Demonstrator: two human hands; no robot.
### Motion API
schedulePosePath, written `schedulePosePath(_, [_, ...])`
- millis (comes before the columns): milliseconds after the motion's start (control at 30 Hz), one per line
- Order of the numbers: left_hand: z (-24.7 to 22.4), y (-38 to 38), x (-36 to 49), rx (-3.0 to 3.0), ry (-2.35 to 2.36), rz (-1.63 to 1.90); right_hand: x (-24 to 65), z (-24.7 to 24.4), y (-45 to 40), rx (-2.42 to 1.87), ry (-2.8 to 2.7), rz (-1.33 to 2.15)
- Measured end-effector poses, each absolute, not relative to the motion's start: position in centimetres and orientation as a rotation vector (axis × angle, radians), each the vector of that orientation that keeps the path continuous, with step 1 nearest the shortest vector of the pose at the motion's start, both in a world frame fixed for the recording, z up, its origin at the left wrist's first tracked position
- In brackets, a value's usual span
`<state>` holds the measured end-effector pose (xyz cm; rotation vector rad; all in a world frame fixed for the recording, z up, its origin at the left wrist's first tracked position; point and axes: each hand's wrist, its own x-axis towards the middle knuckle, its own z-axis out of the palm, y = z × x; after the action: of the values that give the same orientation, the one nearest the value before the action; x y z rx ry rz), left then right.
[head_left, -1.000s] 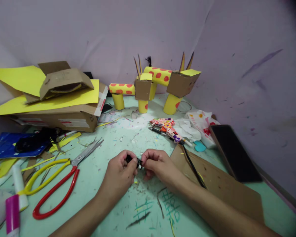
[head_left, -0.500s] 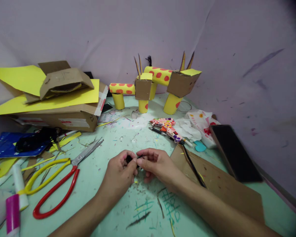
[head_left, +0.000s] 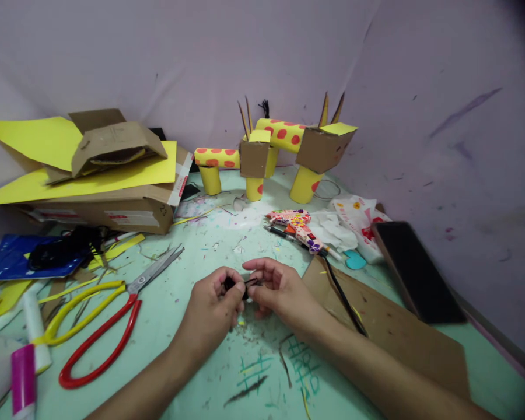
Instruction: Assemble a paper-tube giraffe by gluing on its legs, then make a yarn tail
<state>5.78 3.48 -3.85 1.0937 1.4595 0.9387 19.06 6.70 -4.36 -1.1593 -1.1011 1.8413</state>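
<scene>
Near the middle of the green table, my left hand [head_left: 216, 300] is closed on a small bundle of black yarn [head_left: 230, 283]. Right beside it, my right hand [head_left: 277, 291] pinches a thin black strand [head_left: 252, 282] that leads from the bundle, with its index finger raised off the thumb. The bundle is partly hidden by my left fingers. Scissors [head_left: 133, 287] with a yellow and a red handle lie left of my hands. Behind stand two yellow, red-spotted paper animals, a smaller one [head_left: 254, 157] and a larger one [head_left: 306, 181], with cardboard heads.
At the left are a cardboard box [head_left: 144, 213] under yellow paper, a blue packet [head_left: 9, 256] and a magenta-capped tube [head_left: 23, 373]. To the right lie a glue gun [head_left: 304, 231], a cable [head_left: 339, 286], a cardboard sheet [head_left: 402, 332] and a phone [head_left: 417, 271].
My right index finger has lifted away from the thumb, and that hand has opened slightly. More of the black strand shows between my hands. My left hand has hardly moved.
</scene>
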Motion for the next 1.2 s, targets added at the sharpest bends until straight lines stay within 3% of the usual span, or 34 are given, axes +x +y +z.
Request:
schedulePosePath(567, [-4.0,3.5,5.8,1.106,1.511,0.962,19.4,-4.6,6.7,-1.144,-1.095,1.877])
schedulePosePath(933, [-4.1,3.6,5.8,1.035,1.503,0.972,19.5,-3.7,7.0,-0.975,-0.749,1.993])
schedulePosePath(1200, [-4.2,3.5,5.7,1.058,1.45,0.977,19.3,-4.6,6.9,-1.203,-1.173,1.889])
